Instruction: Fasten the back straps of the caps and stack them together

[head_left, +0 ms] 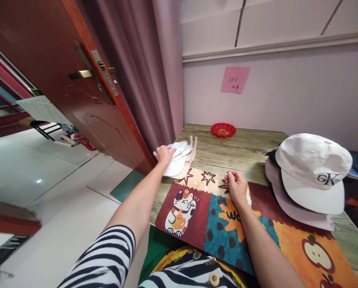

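Observation:
On the table's left edge lies a flattened white cap [177, 165], on top of a beige cap [187, 168] whose straps stick up. My left hand [164, 154] is on the white cap's crown with fingers bent around it. Over the patterned mat [193, 208], my right hand [236, 186] has its fingers curled in, and nothing shows between them. Farther right sits a stack of caps: a white cap [313, 172] with a dark monogram is uppermost, and a pale pinkish cap [299, 214] shows underneath. Dark cloth between them is partly hidden.
A red scalloped dish [223, 130] stands at the back of the wooden table [245, 150]. Behind it, a pink note [235, 79] is stuck to the wall. To the left are a purple curtain [143, 60] and an open brown door [77, 92].

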Demonstrator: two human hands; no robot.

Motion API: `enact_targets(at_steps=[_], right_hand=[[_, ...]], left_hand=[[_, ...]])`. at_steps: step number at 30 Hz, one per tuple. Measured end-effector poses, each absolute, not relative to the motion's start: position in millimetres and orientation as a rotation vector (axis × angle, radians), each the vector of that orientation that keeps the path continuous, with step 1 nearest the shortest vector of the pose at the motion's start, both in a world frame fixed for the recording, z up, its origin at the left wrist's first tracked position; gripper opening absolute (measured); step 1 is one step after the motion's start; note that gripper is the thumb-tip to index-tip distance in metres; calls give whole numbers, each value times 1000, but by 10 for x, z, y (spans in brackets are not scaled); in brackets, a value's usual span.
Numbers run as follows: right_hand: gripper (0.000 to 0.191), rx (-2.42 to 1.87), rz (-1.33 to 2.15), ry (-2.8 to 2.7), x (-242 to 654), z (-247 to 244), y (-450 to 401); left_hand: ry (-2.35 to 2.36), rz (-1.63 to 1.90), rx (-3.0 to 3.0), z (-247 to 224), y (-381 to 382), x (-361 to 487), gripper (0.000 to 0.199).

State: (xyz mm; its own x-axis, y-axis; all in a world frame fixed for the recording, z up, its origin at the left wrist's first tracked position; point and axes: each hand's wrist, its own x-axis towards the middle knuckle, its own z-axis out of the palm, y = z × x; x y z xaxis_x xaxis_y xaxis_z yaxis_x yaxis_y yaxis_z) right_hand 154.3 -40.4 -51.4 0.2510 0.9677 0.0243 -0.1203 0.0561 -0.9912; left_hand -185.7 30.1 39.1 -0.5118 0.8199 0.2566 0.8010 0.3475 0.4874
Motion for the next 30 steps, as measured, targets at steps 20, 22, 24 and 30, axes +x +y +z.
enact_targets(at_steps=[20, 22, 24, 30], right_hand=[[40, -953, 1377, -858, 1568, -361, -447], [45, -857, 1517, -840, 1591, -331, -462], [54, -732, 1660, -822, 1608, -303, -476], [69, -490, 1857, -675, 1616, -255, -503]], left_hand=[[1766, 1665, 2003, 1515, -36, -1148, 14], [1639, 1737, 1904, 1556, -113, -963, 13], [1529, 1757, 1761, 1496, -188, -782, 15], [1387, 1562, 1449, 813, -494, -312, 18]])
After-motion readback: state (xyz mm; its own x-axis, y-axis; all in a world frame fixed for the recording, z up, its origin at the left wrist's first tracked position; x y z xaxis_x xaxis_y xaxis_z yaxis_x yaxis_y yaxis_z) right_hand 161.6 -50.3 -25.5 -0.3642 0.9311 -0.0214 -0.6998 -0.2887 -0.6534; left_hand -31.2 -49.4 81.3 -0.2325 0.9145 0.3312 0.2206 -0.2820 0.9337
